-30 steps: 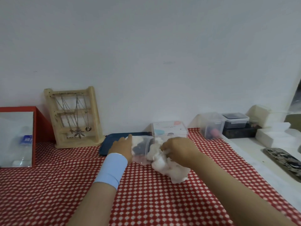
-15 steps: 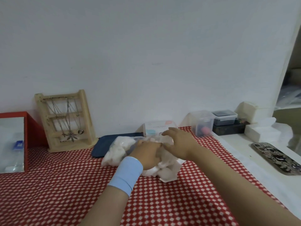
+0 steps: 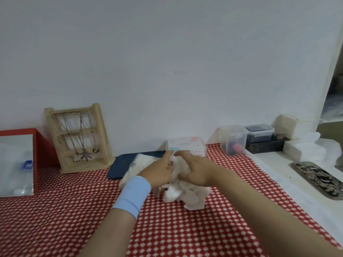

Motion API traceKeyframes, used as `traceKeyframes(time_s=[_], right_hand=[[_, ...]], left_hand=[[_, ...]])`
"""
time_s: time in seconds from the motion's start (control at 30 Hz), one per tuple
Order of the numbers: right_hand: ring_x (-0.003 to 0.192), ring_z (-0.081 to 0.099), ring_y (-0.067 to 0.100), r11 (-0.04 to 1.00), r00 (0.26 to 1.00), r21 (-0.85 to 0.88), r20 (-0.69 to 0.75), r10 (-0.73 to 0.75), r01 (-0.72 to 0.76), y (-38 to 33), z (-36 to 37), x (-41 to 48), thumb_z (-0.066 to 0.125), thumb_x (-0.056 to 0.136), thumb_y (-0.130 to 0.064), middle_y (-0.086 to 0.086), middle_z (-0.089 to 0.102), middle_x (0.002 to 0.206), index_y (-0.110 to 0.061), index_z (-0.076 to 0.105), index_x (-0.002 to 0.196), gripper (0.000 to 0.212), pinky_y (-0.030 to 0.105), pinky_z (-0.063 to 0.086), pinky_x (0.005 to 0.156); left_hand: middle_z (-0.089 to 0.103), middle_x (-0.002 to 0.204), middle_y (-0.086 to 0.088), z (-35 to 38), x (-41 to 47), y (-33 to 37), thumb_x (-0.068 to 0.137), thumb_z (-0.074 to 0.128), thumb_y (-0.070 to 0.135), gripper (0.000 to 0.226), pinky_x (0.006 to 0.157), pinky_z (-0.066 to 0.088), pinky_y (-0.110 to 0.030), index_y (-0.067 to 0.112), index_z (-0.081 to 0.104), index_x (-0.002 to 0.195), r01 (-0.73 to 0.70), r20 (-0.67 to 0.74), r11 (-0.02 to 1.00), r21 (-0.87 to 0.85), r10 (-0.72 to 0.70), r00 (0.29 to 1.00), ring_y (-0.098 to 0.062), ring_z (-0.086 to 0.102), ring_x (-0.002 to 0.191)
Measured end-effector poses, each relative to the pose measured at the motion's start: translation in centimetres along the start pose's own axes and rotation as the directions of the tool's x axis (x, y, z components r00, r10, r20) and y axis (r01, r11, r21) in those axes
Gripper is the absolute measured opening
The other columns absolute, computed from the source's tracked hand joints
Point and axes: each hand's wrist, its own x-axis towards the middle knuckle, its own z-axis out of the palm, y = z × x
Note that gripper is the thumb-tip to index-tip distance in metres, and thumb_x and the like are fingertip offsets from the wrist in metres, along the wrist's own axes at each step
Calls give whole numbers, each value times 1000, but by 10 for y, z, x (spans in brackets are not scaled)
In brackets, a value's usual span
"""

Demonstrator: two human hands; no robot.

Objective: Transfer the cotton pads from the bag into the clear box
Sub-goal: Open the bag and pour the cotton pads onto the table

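In front of the navy tray (image 3: 120,168), on checked cloth (image 3: 74,219): one bag (image 3: 138,164) of cotton pads (image 3: 185,196). I see left hand (image 3: 159,172) and right hand (image 3: 197,172) clutching it, fingers curled.

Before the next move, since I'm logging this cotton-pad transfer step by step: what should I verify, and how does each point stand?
1. Both hands on the bag: ok. The left hand and right hand grip the bag of cotton pads near its top.
2. Bag mouth open: cannot tell, because the fingers cover it.
3. Bag supported: ok. It rests on the checked cloth.
4. Receiving box open: not ok. The box with the printed lid, just behind the hands, has its lid on.
5. No pads spilled: cannot tell. The white material under the hands could be bag or pads.
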Motion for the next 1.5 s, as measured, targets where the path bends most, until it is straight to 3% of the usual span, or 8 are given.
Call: traceKeyframes(time_s=[0.13, 0.27, 0.43, 0.6, 0.83, 1.07, 1.33, 1.5], right_hand=[[142, 39, 26, 984, 970, -168, 220, 103, -66, -10, -1, 5, 42, 100, -57, 1, 43, 157, -29, 45, 150, 57, 44, 29, 114], [133, 47, 21, 974, 982, -211, 150, 118, -85, -18, -9, 18, 29, 98, -70, -3, 57, 144, -34, 62, 134, 62, 47, 26, 114], [110, 59, 21, 997, 979, -72, -201, -12, -2, -37, -13, 44, 39, 102, -54, -2, 61, 129, -28, 66, 119, 41, 40, 43, 102], [124, 55, 27, 1000, 1000, 6, -4, -14, 14, -45, 9, 75, 47, 102, -32, 1, 57, 140, -28, 48, 144, 42, 44, 44, 108], [138, 43, 24, 994, 995, 111, -95, 10, 1, -42, 17, 89, 73, 83, -36, -3, 47, 151, -34, 21, 159, 91, 45, 30, 118], [95, 67, 11, 783, 937, 617, -316, 148, 85, -41, 12, 99, 73, 91, -35, -6, 70, 106, -22, 68, 108, 22, 25, 57, 67], [83, 67, 11, 677, 943, 721, -308, 124, 146, -41, 3, 90, 82, 82, -32, -8, 70, 98, -22, 70, 108, 30, 27, 55, 74], [60, 58, 7, 661, 911, 727, -380, 159, 188, -42, -9, 81, 72, 89, -21, -11, 62, 66, -15, 66, 76, 16, 24, 48, 59]], left_hand=[[49, 151, 8, -15, -2, -10, 108, 38, 20, 53, 102, 47, -27, 37, 24, 156, -47, -109, 994, -102, 36, 993, -15, 53, 129], [58, 144, 5, -40, 0, -25, 108, 37, 17, 39, 99, 38, -19, 23, 51, 144, -69, -285, 993, -100, 38, 958, -12, 52, 131], [47, 153, -7, -56, 17, -56, 108, 36, 16, 44, 110, 36, -31, 14, 42, 151, 193, -343, 979, 65, -160, 926, -24, 47, 138], [50, 148, -15, -46, 26, -77, 107, 38, 27, 46, 97, 41, -33, 4, 43, 146, 390, -209, 916, 91, -365, 907, -29, 52, 129], [60, 115, 12, -57, 25, -84, 92, 71, 19, 49, 84, 41, -19, 26, 56, 138, 29, -414, 963, -267, -142, 899, -9, 57, 105], [64, 118, 17, -71, 22, -59, 92, 71, 30, 52, 85, 39, -14, 36, 48, 139, -151, -408, 949, -276, 26, 912, 3, 56, 108], [72, 99, 15, -76, 16, -38, 90, 74, 26, 16, 86, 49, -16, 34, 70, 104, -172, -522, 964, -200, 44, 852, 2, 64, 95], [46, 148, 8, -81, 1, -41, 96, 61, 33, 55, 102, 33, -27, 30, 41, 147, -16, -426, 966, -257, -98, 900, -13, 43, 135]])
